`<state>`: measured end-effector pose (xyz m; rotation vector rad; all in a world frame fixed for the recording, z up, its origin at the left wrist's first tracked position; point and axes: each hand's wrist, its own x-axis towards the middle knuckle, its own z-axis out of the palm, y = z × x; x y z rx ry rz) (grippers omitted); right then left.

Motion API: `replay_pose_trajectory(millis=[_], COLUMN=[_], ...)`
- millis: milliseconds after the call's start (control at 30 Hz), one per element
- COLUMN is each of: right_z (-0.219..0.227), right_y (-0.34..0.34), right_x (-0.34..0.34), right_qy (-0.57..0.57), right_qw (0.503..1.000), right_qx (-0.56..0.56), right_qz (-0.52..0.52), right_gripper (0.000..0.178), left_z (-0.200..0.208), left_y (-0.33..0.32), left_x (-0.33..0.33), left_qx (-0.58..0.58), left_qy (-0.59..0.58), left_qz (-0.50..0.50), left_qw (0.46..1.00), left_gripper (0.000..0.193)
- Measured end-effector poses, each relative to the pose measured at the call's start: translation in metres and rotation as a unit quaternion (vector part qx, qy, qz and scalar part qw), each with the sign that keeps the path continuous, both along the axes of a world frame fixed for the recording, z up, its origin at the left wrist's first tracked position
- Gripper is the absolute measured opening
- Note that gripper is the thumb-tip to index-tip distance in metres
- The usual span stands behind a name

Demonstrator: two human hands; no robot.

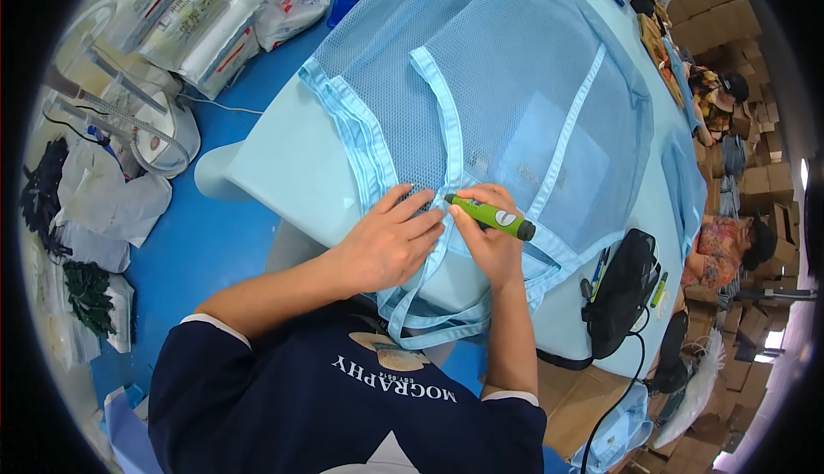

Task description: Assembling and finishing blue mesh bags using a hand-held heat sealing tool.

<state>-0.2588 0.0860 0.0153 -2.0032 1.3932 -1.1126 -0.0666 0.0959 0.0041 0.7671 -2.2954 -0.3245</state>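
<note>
A light blue mesh bag [515, 62] with pale blue fabric trim and straps lies spread over the table. My right hand [493, 255] grips a thick green marker [489, 216], its dark tip at the seam where a trim strip [448, 122] meets the bag's edge band. Beside that tip, my left hand [393, 241] lies flat on the mesh with its fingers stretched out, close to the right fingertips. Loose strap loops [442, 333] hang at the table's near edge, against my shirt. Through the mesh shows a square blue panel [549, 161].
The pale table [283, 161] has a black pouch [625, 289] with pens at the right. A black cable [639, 362] runs down from it. Wrapped packages [202, 32] and a white appliance with a hose [163, 135] stand left on the blue floor. Several people and cardboard boxes line the right.
</note>
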Motion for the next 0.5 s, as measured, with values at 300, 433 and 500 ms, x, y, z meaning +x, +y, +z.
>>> replay_pose_trajectory(millis=[300, 433, 500], right_z=[-0.0003, -0.0036, -0.0007], right_y=[0.0001, -0.0021, -0.0015], right_x=[-0.0035, -0.0007, 0.0010], right_qy=[-0.069, -0.076, -0.050], right_qw=[0.996, 0.997, 0.999], right_qx=[0.045, 0.007, -0.005], right_qz=[-0.044, -0.013, -0.011], right_gripper=[0.019, 0.018, 0.017], left_z=[0.0010, 0.0001, 0.0026], left_y=[-0.0009, -0.0012, -0.0016], left_x=[0.0005, -0.0007, -0.0002], left_qx=[0.009, 0.010, 0.005], left_qy=[0.001, 0.006, 0.003], left_qz=[0.001, 0.003, 0.000], left_qw=[1.000, 1.000, 1.000], left_gripper=[0.025, 0.025, 0.025])
